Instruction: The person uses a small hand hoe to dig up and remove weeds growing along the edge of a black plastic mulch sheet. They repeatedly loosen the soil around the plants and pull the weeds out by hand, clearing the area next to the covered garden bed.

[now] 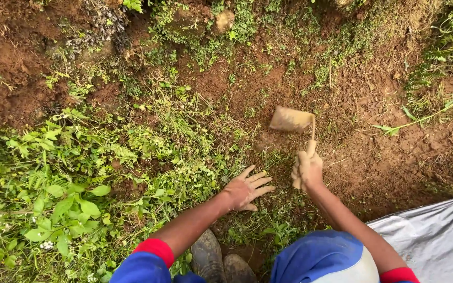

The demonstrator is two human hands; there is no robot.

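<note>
Down at the centre of the view, the right hand (307,170) is closed tight around the short handle of a mud-caked hand hoe (291,120), whose flat blade sits toward twelve o'clock from the fist, just above or on the bare red soil (378,157); whether the edge is touching the ground cannot be told. The left hand (246,189) lies at about nine o'clock from the right, fingers spread wide and flat on the low weeds (132,152), holding nothing. The main risk, as I judge it, comes from how near that open hand lies to the blade's path: a pull back toward six o'clock that skids off a root or stone could carry the edge into the splayed fingers. Both hands are coated in wet mud, so the grip on the handle may slip and twist the blade sideways. The boots (218,259) stand at six o'clock, directly in line with the handle, and a stroke that overshoots could reach them. A grey plastic sheet (436,236) at four o'clock lies close to the right elbow and could snag it.
</note>
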